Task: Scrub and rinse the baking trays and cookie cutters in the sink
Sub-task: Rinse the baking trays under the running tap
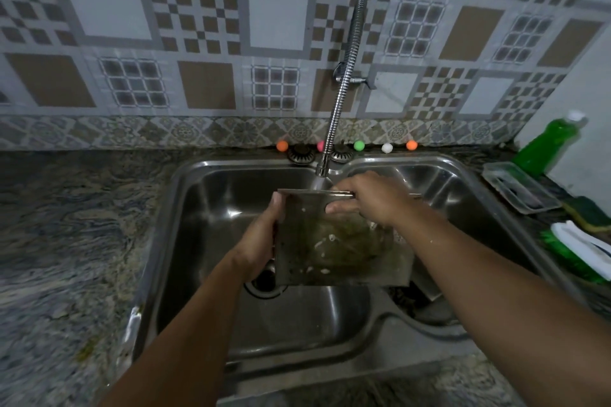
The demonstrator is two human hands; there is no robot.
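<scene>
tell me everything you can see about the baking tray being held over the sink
The baking tray is square, dull grey metal with a low rim. It is tilted, far edge raised under the faucet, water running onto it. Pale crumbs and a greenish-brown smear cling to its surface. The left hand grips its left edge; the right hand holds its top edge. It hangs above the sink.

1. A home kitchen: a double-bowl steel sink point(205, 195) is set into a mottled stone counter point(72, 225), below the two hands gripping a tray.
2. A flexible chrome tap point(344, 82) rises just behind the grip, against patterned wall tiles point(185, 26).
3. Green dish soap point(549, 142) and a sponge point(585, 213) sit to its right.
</scene>
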